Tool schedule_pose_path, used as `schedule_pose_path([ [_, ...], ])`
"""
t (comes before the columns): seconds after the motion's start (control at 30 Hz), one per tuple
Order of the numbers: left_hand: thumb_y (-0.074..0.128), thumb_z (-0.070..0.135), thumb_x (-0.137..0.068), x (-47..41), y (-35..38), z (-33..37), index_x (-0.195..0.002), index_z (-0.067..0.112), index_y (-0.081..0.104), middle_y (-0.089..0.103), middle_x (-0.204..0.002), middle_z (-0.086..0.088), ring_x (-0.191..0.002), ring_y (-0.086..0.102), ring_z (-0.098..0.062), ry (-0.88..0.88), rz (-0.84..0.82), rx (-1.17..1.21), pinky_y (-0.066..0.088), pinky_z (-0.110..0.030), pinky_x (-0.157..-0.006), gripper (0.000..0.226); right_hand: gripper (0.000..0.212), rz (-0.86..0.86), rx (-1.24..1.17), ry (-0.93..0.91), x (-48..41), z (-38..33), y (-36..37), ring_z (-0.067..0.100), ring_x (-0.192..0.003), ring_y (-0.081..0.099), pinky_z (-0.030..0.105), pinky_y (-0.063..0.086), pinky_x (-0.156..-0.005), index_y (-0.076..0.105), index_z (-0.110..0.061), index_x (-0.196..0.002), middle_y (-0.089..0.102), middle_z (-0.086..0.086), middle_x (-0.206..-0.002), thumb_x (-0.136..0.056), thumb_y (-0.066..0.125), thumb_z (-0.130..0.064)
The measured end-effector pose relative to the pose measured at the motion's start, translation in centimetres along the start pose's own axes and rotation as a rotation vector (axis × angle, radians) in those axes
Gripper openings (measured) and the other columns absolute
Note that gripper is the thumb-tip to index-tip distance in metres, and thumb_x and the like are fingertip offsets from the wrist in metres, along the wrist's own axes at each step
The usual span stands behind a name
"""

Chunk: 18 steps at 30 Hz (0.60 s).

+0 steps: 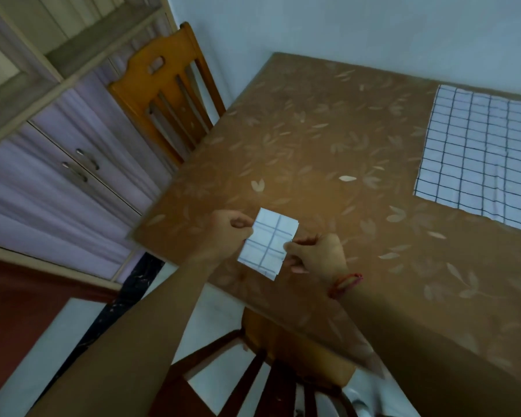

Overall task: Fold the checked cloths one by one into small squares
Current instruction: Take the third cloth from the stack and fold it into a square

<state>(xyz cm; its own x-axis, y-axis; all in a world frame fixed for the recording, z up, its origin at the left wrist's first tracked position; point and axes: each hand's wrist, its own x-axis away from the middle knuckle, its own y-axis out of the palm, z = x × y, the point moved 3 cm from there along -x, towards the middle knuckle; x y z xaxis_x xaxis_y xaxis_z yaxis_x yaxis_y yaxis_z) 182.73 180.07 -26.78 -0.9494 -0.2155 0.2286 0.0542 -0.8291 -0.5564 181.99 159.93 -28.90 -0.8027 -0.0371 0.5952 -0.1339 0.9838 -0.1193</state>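
Cloth [268, 243] is looking like a small, nearly square packet, and the person is holding it by its two side edges over the table [313, 130], close to the near left corner. Left hand [226, 233] is pinching the left edge between thumb and curled fingers, and right hand [316, 254] is doing the same on the right edge. So both grips are closing tight on fabric, nothing spread.

My guess is they're gripping both sides like that to stop the layers springing apart while they're squaring it up or getting ready to set it down. Can't tell if the packet is touching the table or hanging just above it.

Second cloth [478, 158] is lying flat and unfolded, well apart, over by the far right edge, probably laid out to go next. I'd say one is basically done and the other isn't started. Chair [166, 94] is sitting at the left edge.
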Motion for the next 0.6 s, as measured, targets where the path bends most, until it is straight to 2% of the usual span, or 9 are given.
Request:
schedule_pose_path([
  [0.23, 0.073, 0.005, -0.079, -5.7, 2.0, -2.8, -0.088, 0.013, 0.072, 0.068, -0.080, 0.000, -0.077, 0.068, -0.018, -0.022, -0.021, -0.049, 0.060, -0.035, -0.065, 0.012, 0.017, 0.053, -0.028, 0.049, -5.8, 0.5, 1.0, 0.015, -0.054, 0.070, 0.024, 0.054, -0.045, 0.068, 0.004, -0.091, 0.072, 0.012, -0.066, -0.080, 0.077, -0.005],
  [0.4, 0.076, 0.012, -0.076, -7.9, 2.9, -3.9, -0.082, 0.022, 0.074, 0.070, -0.078, 0.005, -0.074, 0.068, -0.014, 0.009, -0.018, -0.125, 0.060, -0.040, -0.069, 0.012, 0.014, 0.059, -0.013, 0.071, -8.1, 1.0, 1.3, 0.020, -0.060, 0.073, 0.026, 0.056, -0.048, 0.069, 0.001, -0.090, 0.073, 0.015, -0.071, -0.080, 0.076, -0.006],
  [0.5, 0.076, 0.012, -0.074, -8.3, 3.0, -4.4, -0.073, 0.030, 0.069, 0.068, -0.074, 0.010, -0.073, 0.067, -0.014, 0.008, -0.007, -0.161, 0.059, -0.042, -0.070, 0.020, 0.014, 0.062, -0.021, 0.075, -8.5, 1.1, 1.6, 0.021, -0.061, 0.073, 0.027, 0.056, -0.050, 0.068, -0.001, -0.089, 0.073, 0.015, -0.071, -0.079, 0.077, -0.006],
  [0.6, 0.076, 0.014, -0.074, -8.3, 3.0, -4.7, -0.076, 0.027, 0.071, 0.067, -0.074, 0.012, -0.073, 0.066, -0.011, 0.015, 0.010, -0.193, 0.058, -0.039, -0.071, 0.015, 0.010, 0.073, -0.020, 0.072, -8.5, 1.1, 2.0, 0.020, -0.059, 0.072, 0.026, 0.056, -0.049, 0.068, -0.003, -0.083, 0.073, 0.014, -0.068, -0.079, 0.077, -0.004],
])
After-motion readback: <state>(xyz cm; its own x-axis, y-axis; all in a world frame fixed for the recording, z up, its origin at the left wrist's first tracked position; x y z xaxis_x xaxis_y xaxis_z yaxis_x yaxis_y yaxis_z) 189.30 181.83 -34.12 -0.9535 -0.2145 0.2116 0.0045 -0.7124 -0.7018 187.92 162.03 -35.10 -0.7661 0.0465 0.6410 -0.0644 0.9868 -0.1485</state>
